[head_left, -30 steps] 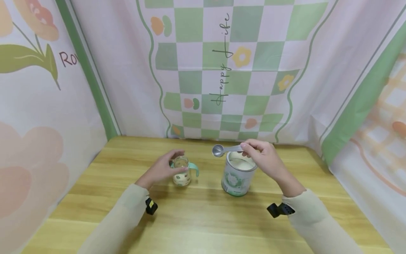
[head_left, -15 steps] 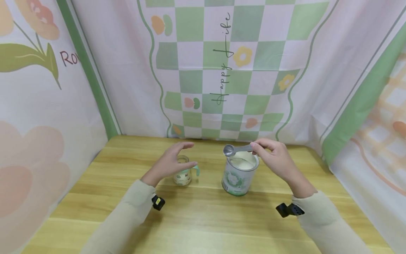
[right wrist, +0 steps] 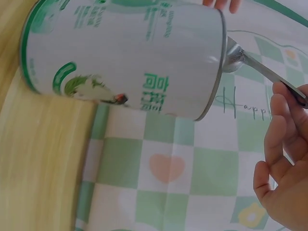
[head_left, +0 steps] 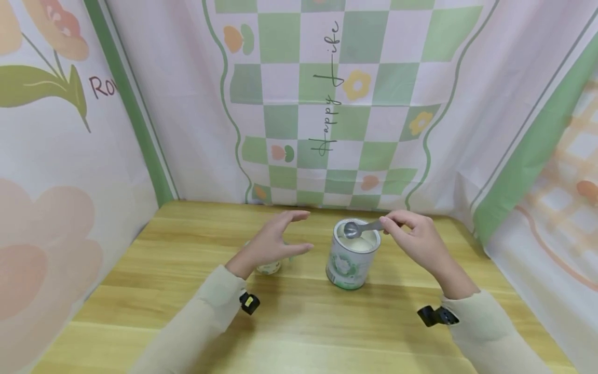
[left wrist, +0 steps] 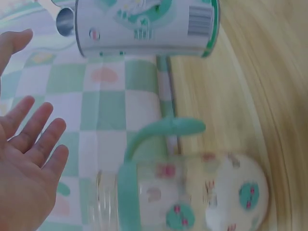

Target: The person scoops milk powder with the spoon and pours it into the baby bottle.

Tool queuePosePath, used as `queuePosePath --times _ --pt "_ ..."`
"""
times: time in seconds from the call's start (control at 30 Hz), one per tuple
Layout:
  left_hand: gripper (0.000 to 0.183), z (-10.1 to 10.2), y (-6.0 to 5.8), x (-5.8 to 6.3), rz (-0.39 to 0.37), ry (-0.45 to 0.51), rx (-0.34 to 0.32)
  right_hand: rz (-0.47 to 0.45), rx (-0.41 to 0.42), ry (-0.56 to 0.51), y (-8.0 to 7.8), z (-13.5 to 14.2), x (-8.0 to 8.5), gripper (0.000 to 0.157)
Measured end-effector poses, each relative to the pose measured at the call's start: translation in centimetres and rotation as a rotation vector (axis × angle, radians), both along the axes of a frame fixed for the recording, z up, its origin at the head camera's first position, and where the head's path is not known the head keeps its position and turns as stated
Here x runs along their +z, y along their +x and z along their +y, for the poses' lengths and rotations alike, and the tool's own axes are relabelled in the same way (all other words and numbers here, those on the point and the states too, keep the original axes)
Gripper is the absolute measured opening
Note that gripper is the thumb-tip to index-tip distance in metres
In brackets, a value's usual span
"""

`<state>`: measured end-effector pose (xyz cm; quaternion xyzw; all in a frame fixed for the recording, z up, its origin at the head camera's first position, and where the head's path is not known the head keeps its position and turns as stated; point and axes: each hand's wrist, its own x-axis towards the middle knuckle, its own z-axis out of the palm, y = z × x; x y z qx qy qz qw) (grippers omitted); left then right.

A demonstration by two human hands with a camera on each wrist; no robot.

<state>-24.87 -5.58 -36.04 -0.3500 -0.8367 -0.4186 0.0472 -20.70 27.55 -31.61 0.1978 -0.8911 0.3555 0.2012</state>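
Observation:
My right hand (head_left: 416, 236) pinches the handle of a metal measuring spoon (head_left: 353, 229), its bowl over the mouth of an open milk powder can (head_left: 349, 270). Pale powder (head_left: 362, 244) shows inside the can, which stands upright. My left hand (head_left: 275, 241) is held in the air with fingers and thumb spread, between the can and a baby bottle (head_left: 268, 268); it holds nothing. In the head view that hand hides most of the bottle. The left wrist view shows the bottle (left wrist: 192, 197) with its green collar and handle (left wrist: 168, 127), pale contents at its base and no cap.
The wooden table (head_left: 299, 327) bears the bottle on the left and the can right of centre. A green-and-white checked cloth (head_left: 327, 124) hangs behind its far edge, with printed curtains at both sides. A black camera (head_left: 249, 303) sits on each wrist.
My left hand has come away from the bottle, moving right towards the can with its fingers spread. My right hand has carried the spoon right and down over the can's mouth.

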Motion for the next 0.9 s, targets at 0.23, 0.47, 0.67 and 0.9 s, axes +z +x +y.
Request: queuePosePath --times 0.23,0.47,0.67,0.9 --pt "0.081 2.3 0.1 -0.6 -0.074 0.022 -0.028 0.072 0.002 0.081 -0.1 0.7 -0.6 0.019" --pt "0.101 4.9 0.3 -1.3 -0.186 0.009 0.002 0.207 0.053 0.14 -0.5 1.0 -1.3 0.015" --pt "0.112 7.0 0.2 -2.6 -0.226 0.037 0.049 0.309 0.123 0.201 -1.1 0.9 -1.7 0.013" --pt "0.119 8.8 0.1 -3.6 -0.268 0.124 0.039 0.341 0.14 0.215 -1.5 0.8 -2.4 0.014"
